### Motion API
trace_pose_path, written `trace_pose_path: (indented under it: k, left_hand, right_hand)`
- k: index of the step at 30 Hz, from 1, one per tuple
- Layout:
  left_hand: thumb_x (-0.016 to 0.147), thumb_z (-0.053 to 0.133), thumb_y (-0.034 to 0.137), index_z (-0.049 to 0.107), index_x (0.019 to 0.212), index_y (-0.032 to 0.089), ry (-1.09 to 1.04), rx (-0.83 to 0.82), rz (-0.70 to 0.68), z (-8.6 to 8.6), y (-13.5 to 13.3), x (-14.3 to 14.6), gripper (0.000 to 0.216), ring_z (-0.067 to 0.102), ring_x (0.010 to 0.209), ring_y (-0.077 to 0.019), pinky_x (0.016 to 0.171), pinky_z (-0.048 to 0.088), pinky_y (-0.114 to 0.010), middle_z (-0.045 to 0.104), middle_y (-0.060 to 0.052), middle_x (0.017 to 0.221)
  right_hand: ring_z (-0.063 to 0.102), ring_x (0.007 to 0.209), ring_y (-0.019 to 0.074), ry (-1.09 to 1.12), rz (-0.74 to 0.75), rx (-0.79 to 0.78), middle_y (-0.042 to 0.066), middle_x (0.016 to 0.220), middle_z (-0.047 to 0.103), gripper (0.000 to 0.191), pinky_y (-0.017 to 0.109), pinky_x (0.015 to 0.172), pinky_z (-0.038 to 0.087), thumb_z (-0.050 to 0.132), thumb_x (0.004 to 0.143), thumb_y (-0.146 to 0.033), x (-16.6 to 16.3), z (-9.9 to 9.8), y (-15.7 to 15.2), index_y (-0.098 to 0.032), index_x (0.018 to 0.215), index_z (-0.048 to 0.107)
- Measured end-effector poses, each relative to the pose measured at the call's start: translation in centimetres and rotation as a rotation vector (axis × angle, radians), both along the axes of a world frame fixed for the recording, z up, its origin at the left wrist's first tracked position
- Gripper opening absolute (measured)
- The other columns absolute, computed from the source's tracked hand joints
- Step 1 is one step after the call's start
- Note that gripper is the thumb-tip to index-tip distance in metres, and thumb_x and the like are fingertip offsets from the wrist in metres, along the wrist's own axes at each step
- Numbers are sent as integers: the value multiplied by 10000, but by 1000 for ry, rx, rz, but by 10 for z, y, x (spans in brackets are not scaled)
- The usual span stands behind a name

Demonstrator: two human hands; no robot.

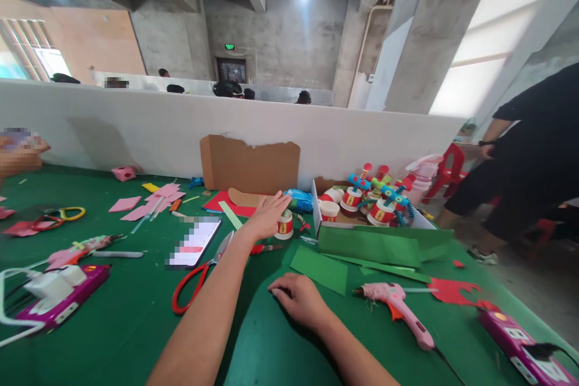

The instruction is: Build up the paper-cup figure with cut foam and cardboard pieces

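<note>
Cup point(284, 229) close by left hand point(268, 216), right hand point(301, 300) near green paper point(322, 270).

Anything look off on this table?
No spill visible. The pink glue gun on the right lies on its side, nozzle near green paper, with wispy strands under its tip. Beside it, the red paper has ragged cut-outs, possibly just scrap.

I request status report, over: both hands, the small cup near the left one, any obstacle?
Left hand open at small cup, contact unclear. Right hand loosely curled near green sheet. Cup upright. Scissors close to left forearm.
</note>
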State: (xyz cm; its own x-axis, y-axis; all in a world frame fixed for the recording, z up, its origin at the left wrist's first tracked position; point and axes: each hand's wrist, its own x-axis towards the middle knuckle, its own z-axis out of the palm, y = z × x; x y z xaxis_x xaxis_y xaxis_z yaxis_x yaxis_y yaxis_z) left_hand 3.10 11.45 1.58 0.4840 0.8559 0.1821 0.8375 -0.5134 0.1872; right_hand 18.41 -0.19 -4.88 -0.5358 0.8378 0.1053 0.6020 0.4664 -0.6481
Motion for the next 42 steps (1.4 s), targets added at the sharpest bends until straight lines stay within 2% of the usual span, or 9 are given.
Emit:
trace_pose_path:
  k: [4,8,17,21,42]
  left_hand:
    - [621,359,-21,201,1472,198,2,-34,14,-4,3,-2,893,79,1449,-180,1149,127,-524,188,-39,1562]
    - [625,373,-8,228,1469,189,-28,-44,28,-10,7,-3,879,162,1436,-199,1148,162,-512,227,-59,1550]
    - [686,374,21,225,1473,172,-147,-32,4,-22,14,3,815,263,1405,-197,1142,239,-432,313,-78,1516]
    - [672,376,18,252,1464,152,-126,-56,14,-21,12,6,813,228,1418,-213,1153,202,-461,277,-88,1529]
    - [654,380,6,275,1450,137,-82,-51,28,-17,9,6,813,209,1424,-211,1146,212,-466,269,-99,1532]
  right_hand:
    - [651,845,158,0,4,9,27,914,741,235,237,787,464,517,859,-171,0,0,0,-214,939,733]
    - [651,843,158,-6,2,14,26,914,740,232,236,778,466,519,857,-168,0,-1,0,-211,937,732]
    - [652,848,156,-9,2,26,20,918,741,230,239,787,468,520,856,-176,0,-2,0,-221,943,729]
    - [651,837,157,-10,9,29,23,906,742,227,239,779,467,525,853,-169,0,-2,1,-210,942,730]
    - [654,834,158,-11,5,18,27,912,741,232,241,778,471,522,852,-170,0,1,0,-213,945,730]
